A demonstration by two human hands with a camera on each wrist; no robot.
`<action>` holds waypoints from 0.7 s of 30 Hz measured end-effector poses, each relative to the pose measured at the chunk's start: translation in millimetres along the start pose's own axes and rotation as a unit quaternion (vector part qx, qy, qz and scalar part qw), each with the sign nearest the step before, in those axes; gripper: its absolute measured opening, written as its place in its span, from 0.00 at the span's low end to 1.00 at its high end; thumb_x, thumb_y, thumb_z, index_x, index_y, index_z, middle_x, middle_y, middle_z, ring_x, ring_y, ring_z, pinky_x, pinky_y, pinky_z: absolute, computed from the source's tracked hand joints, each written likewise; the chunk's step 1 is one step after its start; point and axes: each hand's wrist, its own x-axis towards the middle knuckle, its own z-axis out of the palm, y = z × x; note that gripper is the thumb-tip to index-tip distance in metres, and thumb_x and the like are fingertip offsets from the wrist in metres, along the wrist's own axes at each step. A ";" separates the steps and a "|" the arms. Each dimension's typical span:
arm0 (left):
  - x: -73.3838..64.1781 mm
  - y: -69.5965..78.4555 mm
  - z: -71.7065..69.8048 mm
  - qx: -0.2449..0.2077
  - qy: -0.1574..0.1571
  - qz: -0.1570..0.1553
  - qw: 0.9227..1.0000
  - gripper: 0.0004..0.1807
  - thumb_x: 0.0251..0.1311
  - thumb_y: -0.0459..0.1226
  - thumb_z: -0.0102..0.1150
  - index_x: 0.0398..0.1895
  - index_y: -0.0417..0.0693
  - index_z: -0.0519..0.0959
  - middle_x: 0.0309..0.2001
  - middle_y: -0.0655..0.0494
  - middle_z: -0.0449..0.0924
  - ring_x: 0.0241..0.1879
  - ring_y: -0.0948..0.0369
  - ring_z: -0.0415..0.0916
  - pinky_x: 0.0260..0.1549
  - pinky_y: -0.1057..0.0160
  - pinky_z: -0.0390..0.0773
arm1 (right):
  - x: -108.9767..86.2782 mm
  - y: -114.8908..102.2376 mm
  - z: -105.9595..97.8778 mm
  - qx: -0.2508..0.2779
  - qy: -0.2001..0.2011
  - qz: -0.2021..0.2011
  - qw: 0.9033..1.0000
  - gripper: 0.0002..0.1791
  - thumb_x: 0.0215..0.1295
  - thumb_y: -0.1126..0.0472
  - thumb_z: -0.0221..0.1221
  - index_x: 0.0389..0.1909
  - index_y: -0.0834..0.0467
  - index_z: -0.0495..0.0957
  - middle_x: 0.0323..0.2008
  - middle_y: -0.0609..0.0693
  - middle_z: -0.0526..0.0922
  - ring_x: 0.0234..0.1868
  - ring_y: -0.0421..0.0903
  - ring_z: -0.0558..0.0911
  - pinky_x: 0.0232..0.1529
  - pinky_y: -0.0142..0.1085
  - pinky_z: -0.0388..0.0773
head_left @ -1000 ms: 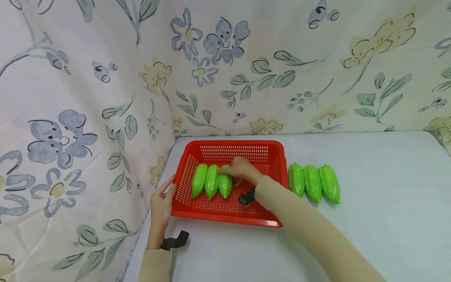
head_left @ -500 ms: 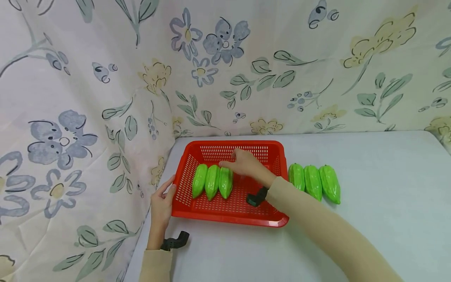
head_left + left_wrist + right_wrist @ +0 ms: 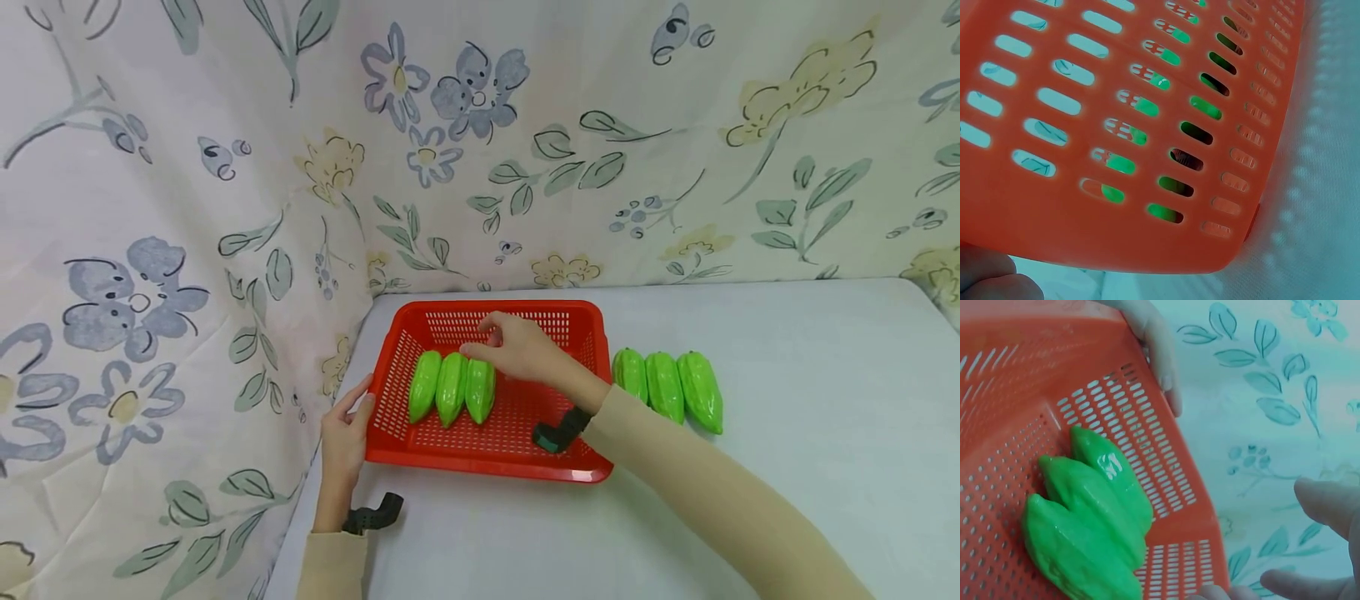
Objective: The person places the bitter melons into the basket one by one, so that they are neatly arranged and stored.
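In the head view, my left hand (image 3: 343,435) holds the left rim of a red plastic basket (image 3: 487,470), its fingers along the outside of the rim. Three glossy bright-green, ridged fruits (image 3: 451,390) with tapered ends lie side by side in the basket's left half. Just above the far end of the rightmost fruit (image 3: 480,396) hovers my right hand (image 3: 521,350), thumb and fingers apart with nothing between them. The right wrist view shows the three fruits (image 3: 1094,512) close together and my right thumb (image 3: 1329,503) away from them.
Three more green fruits (image 3: 664,387) lie in a row on the white table (image 3: 810,433), right of the basket; my right forearm partly covers them. A floral cloth (image 3: 637,192) hangs behind and to the left of the table.
My right hand has let go of the rightmost fruit in the basket and lifted slightly, its forearm shifting right. The left hand stays on the rim.
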 end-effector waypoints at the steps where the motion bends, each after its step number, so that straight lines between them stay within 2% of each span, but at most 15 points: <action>1: 0.0 0.2 0.4 0.000 -0.001 0.000 1.000 0.24 0.76 0.52 0.56 0.72 0.63 0.77 0.56 0.35 0.83 0.31 0.55 0.87 0.31 0.64 0.88 | -1.0 -0.1 -0.1 -0.001 -0.001 -0.004 1.000 0.32 0.70 0.40 0.64 0.64 0.58 0.77 0.42 0.52 0.81 0.33 0.47 0.80 0.32 0.36 0.79; 5: 0.3 0.9 1.7 0.001 -0.004 -0.003 1.000 0.24 0.76 0.52 0.56 0.72 0.64 0.77 0.56 0.36 0.83 0.30 0.56 0.86 0.31 0.63 0.88 | -10.2 -2.6 -5.7 0.002 -0.004 -0.011 1.000 0.30 0.69 0.43 0.66 0.64 0.57 0.77 0.44 0.53 0.82 0.34 0.46 0.80 0.32 0.34 0.80; 13: 2.1 1.6 1.1 0.010 0.001 -0.009 1.000 0.24 0.76 0.53 0.56 0.71 0.65 0.77 0.55 0.37 0.83 0.28 0.60 0.84 0.29 0.66 0.87 | -31.2 4.0 -26.8 0.027 -0.010 0.011 1.000 0.30 0.68 0.45 0.67 0.65 0.55 0.75 0.50 0.55 0.81 0.28 0.49 0.86 0.33 0.36 0.86; 18: 0.0 0.8 -0.5 0.005 -0.003 -0.026 1.000 0.24 0.77 0.52 0.54 0.73 0.66 0.75 0.59 0.39 0.82 0.31 0.61 0.86 0.32 0.65 0.87 | -42.7 13.6 -37.0 0.030 0.003 0.018 0.999 0.30 0.67 0.45 0.68 0.65 0.53 0.75 0.52 0.54 0.82 0.32 0.47 0.86 0.33 0.36 0.87; 21: -1.2 0.3 -1.0 0.005 -0.004 -0.028 1.000 0.24 0.77 0.52 0.54 0.73 0.67 0.75 0.60 0.38 0.81 0.31 0.61 0.86 0.32 0.66 0.87 | -53.1 17.8 -44.0 0.037 0.011 0.012 0.999 0.30 0.67 0.46 0.68 0.65 0.54 0.76 0.53 0.55 0.82 0.38 0.48 0.86 0.33 0.37 0.87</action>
